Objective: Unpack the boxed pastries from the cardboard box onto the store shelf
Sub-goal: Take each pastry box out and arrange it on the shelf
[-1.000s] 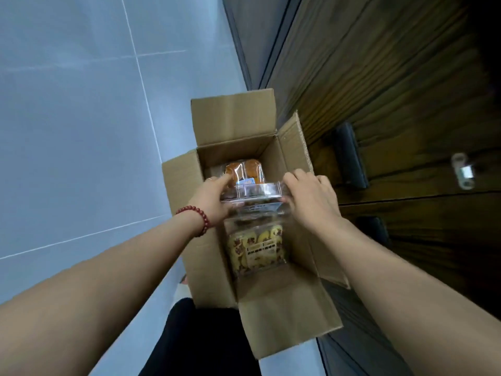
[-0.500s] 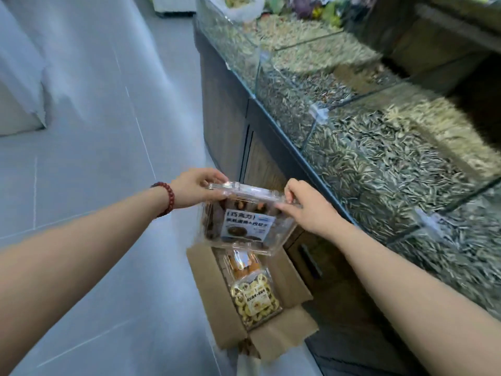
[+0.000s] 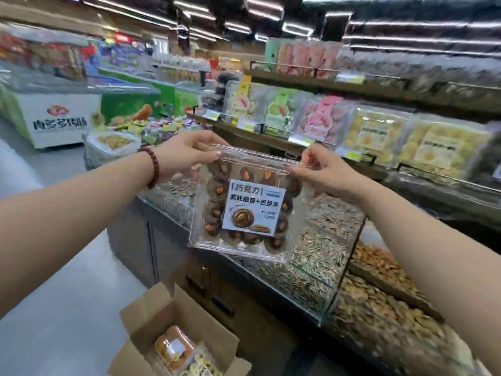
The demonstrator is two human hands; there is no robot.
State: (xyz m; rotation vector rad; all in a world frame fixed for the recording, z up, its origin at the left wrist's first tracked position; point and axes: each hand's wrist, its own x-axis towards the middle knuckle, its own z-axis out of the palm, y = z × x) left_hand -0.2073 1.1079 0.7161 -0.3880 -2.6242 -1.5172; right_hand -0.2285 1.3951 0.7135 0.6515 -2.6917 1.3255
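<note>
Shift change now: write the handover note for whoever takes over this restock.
Left hand and right hand each pinch a top corner of the pastry box, held in the air above the seed bins. Carton open on the floor, at least two boxes inside. Done: one box out. Left: set it on the shelf, then the rest.

Bright, even store light from streaked ceiling strips [image 3: 406, 25], heavy motion blur on shelves [image 3: 379, 85] and far background, wide-angle bending at edges, only the clear pastry box [image 3: 244, 207] reasonably sharp.
</note>
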